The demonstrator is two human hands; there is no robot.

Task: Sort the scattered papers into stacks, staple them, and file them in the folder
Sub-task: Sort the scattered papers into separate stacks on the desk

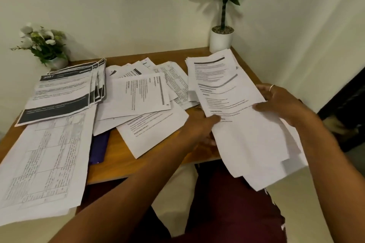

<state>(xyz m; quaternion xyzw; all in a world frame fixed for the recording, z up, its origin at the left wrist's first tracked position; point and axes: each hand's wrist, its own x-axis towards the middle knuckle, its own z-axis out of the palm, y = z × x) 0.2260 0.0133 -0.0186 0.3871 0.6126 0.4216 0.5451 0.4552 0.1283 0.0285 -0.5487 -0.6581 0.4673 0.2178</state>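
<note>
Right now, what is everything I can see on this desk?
table: one, brown wood, room corner
banded sheets: several, white with dark bands, far left
grid sheets: at least two, white, near left, overhanging the front edge
loose papers: several, white, overlapping mid-table
folder: one, purple, partly under papers
flower pot: one, white blooms, far left corner
potted plant: one, green in white pot, far right corner
held sheaf: several sheets, white, over the table's right edge
left hand: one, grips the sheaf's left edge
right hand: one, ringed, grips its right edge
</note>
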